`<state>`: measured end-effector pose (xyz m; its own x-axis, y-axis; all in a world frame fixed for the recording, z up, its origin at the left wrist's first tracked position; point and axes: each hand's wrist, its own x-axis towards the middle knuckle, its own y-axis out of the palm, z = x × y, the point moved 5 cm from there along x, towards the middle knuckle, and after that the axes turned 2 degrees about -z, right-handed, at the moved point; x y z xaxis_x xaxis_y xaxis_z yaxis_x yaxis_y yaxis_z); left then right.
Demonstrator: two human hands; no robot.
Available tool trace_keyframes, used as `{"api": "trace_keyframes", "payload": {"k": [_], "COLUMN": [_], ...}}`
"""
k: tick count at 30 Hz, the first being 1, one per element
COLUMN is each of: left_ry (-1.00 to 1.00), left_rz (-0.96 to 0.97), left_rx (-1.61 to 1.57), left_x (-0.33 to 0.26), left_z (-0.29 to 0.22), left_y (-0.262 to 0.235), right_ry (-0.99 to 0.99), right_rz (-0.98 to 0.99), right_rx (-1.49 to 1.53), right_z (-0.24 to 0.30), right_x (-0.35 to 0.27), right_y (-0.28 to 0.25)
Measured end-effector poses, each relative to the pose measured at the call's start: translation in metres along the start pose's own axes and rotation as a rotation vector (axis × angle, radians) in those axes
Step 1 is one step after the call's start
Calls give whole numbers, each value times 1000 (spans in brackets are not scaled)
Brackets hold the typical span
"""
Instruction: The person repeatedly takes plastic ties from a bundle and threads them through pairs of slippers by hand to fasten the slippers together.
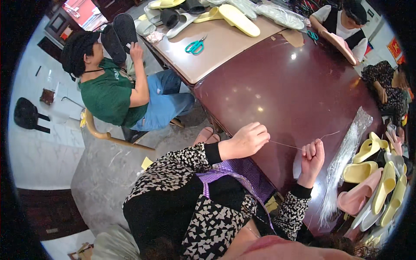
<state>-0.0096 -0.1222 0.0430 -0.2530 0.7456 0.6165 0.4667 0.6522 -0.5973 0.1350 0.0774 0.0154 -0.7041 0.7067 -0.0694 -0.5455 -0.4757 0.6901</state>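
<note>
Black sleeves (171,170) carry scattered cream patches; cuffs (212,153) are plain black; the apron (250,172), purple checked.

Left hand (245,141) and right hand (313,157) hold a thread (286,144) — over the maroon table (277,91).

Dark red tabletop (277,95) glossy, smooth; yellow slipper (239,21) matt; apron (216,171) cloth.

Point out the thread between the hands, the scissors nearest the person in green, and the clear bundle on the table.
Thread (286,145), head view: middle of its straight span.
Scissors (200,42), head view: teal handles, by the pivot.
Clear bundle (342,167), head view: middle of its length.
</note>
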Motion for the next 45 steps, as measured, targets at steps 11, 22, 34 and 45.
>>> {"api": "trace_keyframes", "payload": {"k": [11, 22, 34, 45], "left_ry": [6, -14, -18, 58], "left_rz": [-76, -62, -35, -21], "left_rx": [-4, -15, 22, 58], "left_x": [-10, -15, -20, 26], "left_z": [25, 23, 29, 33], "left_y": [1, 8, 4, 24], "right_ry": [91, 108, 91, 83], "right_rz": [79, 61, 50, -55], "right_rx": [-40, -2, 61, 39], "right_z": [-10, -5, -8, 10], "right_x": [-3, -8, -10, 45], "right_y": [12, 10, 17, -9]}}
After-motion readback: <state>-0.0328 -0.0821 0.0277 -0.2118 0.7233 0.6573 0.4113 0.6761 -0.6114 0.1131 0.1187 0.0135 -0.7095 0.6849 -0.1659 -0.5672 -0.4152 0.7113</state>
